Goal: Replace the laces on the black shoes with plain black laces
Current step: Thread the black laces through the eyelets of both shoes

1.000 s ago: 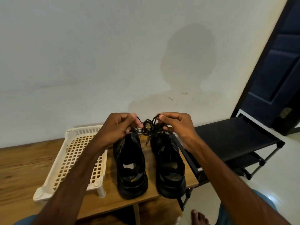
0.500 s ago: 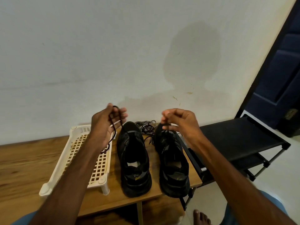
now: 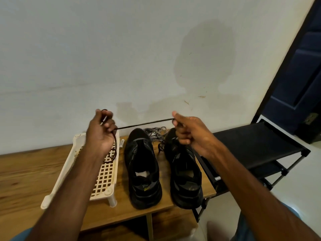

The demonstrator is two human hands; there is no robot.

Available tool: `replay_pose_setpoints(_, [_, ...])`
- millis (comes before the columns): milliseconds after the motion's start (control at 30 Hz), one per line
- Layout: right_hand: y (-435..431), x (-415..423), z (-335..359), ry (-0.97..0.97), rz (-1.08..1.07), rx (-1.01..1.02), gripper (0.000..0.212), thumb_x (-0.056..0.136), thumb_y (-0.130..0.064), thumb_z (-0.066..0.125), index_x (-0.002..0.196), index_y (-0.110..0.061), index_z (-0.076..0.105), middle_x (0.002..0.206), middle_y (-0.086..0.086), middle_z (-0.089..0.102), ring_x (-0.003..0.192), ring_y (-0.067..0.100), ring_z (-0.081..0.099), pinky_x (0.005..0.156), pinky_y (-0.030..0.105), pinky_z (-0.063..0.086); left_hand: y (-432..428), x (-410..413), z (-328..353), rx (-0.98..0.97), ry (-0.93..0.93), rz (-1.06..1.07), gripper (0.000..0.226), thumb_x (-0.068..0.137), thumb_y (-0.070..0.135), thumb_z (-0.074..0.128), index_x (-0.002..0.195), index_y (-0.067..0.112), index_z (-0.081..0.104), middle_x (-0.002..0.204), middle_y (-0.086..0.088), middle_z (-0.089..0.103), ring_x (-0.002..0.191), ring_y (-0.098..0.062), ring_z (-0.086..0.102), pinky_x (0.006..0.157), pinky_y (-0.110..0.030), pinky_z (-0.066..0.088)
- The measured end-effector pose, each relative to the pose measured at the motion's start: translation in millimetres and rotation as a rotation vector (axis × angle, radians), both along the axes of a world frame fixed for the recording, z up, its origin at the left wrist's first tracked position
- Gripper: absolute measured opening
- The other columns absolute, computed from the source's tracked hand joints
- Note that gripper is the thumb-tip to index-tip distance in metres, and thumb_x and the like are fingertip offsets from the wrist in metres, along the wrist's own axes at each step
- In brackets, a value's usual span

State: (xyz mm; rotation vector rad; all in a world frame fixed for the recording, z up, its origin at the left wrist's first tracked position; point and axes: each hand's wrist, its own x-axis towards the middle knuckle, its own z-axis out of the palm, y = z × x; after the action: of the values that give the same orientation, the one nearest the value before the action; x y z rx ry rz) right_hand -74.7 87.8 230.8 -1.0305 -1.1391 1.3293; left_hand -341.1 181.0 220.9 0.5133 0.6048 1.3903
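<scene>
As left hand [image 3: 100, 134] and right hand [image 3: 192, 133] grip, black lace [image 3: 144, 124] stretches.

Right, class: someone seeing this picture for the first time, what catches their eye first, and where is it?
First the plain black lace, stretched taut in mid-air between the left hand and the right hand, each gripping it. Below it, the black shoes stand side by side on the wooden table, with black-and-white laces heaped behind them near the wall.

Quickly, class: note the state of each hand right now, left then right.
Left hand: closed, holding one end of the black lace, slack hanging below.
Right hand: closed, pinching the lace's other end.
</scene>
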Motion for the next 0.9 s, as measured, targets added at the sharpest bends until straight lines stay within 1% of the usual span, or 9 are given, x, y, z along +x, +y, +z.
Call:
replay_pose_setpoints(100, [3, 8, 3, 0.234, 0.006, -0.008, 0.031, 0.102, -0.043, 0.057, 0.084, -0.02, 0.066, 0.062, -0.008, 0.022, 0.05, 0.007, 0.018, 0.043, 0.021, 0.018, 1, -11, -4, 0.085, 0.35, 0.03, 0.033, 0.105, 0.039, 0.051, 0.089, 0.014, 0.067, 0.093, 0.004, 0.075, 0.048, -0.004, 0.035, 0.043, -0.013, 0.028])
replay_pose_setpoints(200, [4, -1, -1, 0.1, 0.033, 0.009, 0.029, 0.105, -0.039, 0.052, 0.099, -0.018, 0.072, 0.064, -0.007, 0.023, 0.052, 0.009, 0.017, 0.044, 0.024, 0.015, -19, 22, -2, 0.354, 0.913, -0.194, 0.049, 0.098, 0.059, 0.053, 0.104, 0.017, 0.078, 0.101, 0.002, 0.079, 0.054, -0.001, 0.048, 0.048, -0.01, 0.039])
replay_pose_setpoints(267, [3, -12, -5, -0.009, 0.06, -0.006, 0.03, 0.106, -0.04, 0.052, 0.098, -0.018, 0.071, 0.063, -0.006, 0.026, 0.052, 0.009, 0.019, 0.044, 0.023, 0.015, -35, 51, -4, 0.472, 1.053, -0.377, 0.044, 0.094, 0.063, 0.057, 0.103, 0.027, 0.08, 0.086, 0.007, 0.077, 0.053, -0.001, 0.049, 0.051, -0.014, 0.039])
replay_pose_setpoints(433, [1, -10, -2, 0.002, -0.035, -0.096, 0.034, 0.103, -0.044, 0.056, 0.077, -0.023, 0.06, 0.062, -0.007, 0.028, 0.051, 0.009, 0.02, 0.042, 0.02, 0.018, -31, 58, -6, 0.552, 1.037, -0.371, 0.025, 0.1, 0.038, 0.062, 0.096, 0.021, 0.08, 0.067, 0.009, 0.063, 0.053, 0.001, 0.051, 0.05, -0.011, 0.04])
replay_pose_setpoints(567, [1, 6, 5, 0.214, -0.037, -0.084, 0.038, 0.103, -0.043, 0.055, 0.07, -0.025, 0.053, 0.059, -0.009, 0.024, 0.049, 0.007, 0.017, 0.04, 0.02, 0.018, 7, 7, -4, 0.119, 0.368, -0.215, 0.026, 0.107, 0.021, 0.046, 0.086, 0.025, 0.061, 0.06, 0.012, 0.045, 0.043, -0.001, 0.029, 0.04, -0.012, 0.019])
replay_pose_setpoints(667, [2, 16, 9, 0.499, -0.055, -0.04, 0.036, 0.104, -0.038, 0.052, 0.072, -0.023, 0.056, 0.053, -0.011, 0.026, 0.044, 0.004, 0.019, 0.037, 0.019, 0.017, 25, -40, -17, -0.204, -0.006, 0.04, 0.031, 0.109, 0.013, 0.036, 0.084, 0.023, 0.052, 0.054, 0.009, 0.045, 0.037, -0.005, 0.025, 0.036, -0.019, 0.02])
replay_pose_setpoints(733, [4, 17, 8, 0.571, -0.061, -0.03, 0.033, 0.105, -0.035, 0.05, 0.076, -0.021, 0.058, 0.052, -0.011, 0.026, 0.044, 0.004, 0.017, 0.036, 0.019, 0.015, 26, -48, -28, -0.296, -0.024, 0.063, 0.028, 0.108, 0.013, 0.037, 0.087, 0.021, 0.053, 0.055, 0.01, 0.048, 0.036, -0.006, 0.025, 0.037, -0.02, 0.021])
replay_pose_setpoints(833, [7, 7, 4, 0.512, -0.028, -0.055, 0.028, 0.105, -0.032, 0.049, 0.085, -0.019, 0.062, 0.054, -0.011, 0.028, 0.045, 0.004, 0.018, 0.037, 0.018, 0.016, 19, -23, -31, -0.181, 0.23, -0.066, 0.007, 0.103, 0.021, 0.052, 0.105, 0.018, 0.058, 0.068, 0.011, 0.06, 0.04, -0.003, 0.03, 0.037, -0.015, 0.02])
replay_pose_setpoints(900, [8, -1, 1, 0.468, 0.019, -0.078, 0.025, 0.105, -0.031, 0.051, 0.091, -0.017, 0.067, 0.056, -0.011, 0.029, 0.045, 0.004, 0.022, 0.038, 0.018, 0.018, 12, 1, -29, -0.074, 0.448, -0.17, 0.026, 0.101, 0.033, 0.057, 0.114, 0.012, 0.064, 0.085, 0.004, 0.071, 0.047, -0.003, 0.034, 0.037, -0.014, 0.023])
